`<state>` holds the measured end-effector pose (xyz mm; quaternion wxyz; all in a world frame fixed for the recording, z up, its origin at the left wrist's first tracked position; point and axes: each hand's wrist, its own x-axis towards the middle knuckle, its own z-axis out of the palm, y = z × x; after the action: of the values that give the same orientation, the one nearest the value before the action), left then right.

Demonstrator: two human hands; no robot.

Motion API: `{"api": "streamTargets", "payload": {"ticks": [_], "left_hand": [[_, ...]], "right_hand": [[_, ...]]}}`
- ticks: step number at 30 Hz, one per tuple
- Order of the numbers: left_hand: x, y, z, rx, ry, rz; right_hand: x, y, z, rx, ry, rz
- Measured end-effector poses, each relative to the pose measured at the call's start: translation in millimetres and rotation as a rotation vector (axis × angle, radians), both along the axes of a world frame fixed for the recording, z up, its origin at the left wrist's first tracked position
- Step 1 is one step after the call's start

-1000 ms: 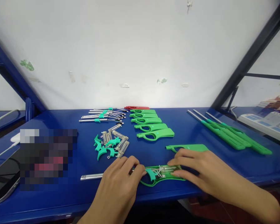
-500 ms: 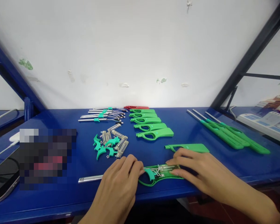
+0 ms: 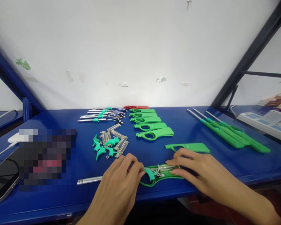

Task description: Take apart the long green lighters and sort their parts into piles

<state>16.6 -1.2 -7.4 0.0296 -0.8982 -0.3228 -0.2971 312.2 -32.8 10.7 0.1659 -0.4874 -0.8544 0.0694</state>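
Observation:
Near the table's front edge lies an opened green utility lighter half (image 3: 152,182), with a teal trigger (image 3: 150,174), thin wires and a clear fuel tank (image 3: 166,168) inside. My left hand (image 3: 120,181) is closed at the lighter's front end, its thumb and fingers pinching beside the trigger. From under it, a silver metal tube (image 3: 89,180) sticks out to the left. My right hand (image 3: 192,164) grips the rear of the lighter, fingertips on the tank. Just beyond the right hand lies an empty green handle shell (image 3: 194,147).
Teal triggers (image 3: 100,153) and clear fuel tanks (image 3: 121,148) lie loosely grouped behind the left hand. Farther back are wired metal tubes (image 3: 93,120), several green shells (image 3: 159,133) and a red one (image 3: 138,107). Assembled lighters (image 3: 227,134) lie right; a tablet (image 3: 4,178) lies left.
Both hands hold nearly the same place on the lighter. The left fingers have shifted very slightly; the whole view has moved a little.

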Motion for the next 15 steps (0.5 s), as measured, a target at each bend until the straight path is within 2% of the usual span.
{"api": "streamTargets", "payload": {"ticks": [7, 12, 15], "left_hand": [[3.9, -0.6, -1.6, 0.057, 0.018, 0.034], [2.6, -4.2, 6.8, 0.034, -0.070, 0.060], [-7.0, 0.3, 11.8, 0.063, -0.123, 0.129]], "right_hand": [[0.6, -1.2, -2.9, -0.051, -0.016, -0.026], [1.6, -1.1, -6.0, -0.021, -0.024, -0.019], [2.2, -1.5, -7.5, 0.013, -0.051, -0.008]]}}
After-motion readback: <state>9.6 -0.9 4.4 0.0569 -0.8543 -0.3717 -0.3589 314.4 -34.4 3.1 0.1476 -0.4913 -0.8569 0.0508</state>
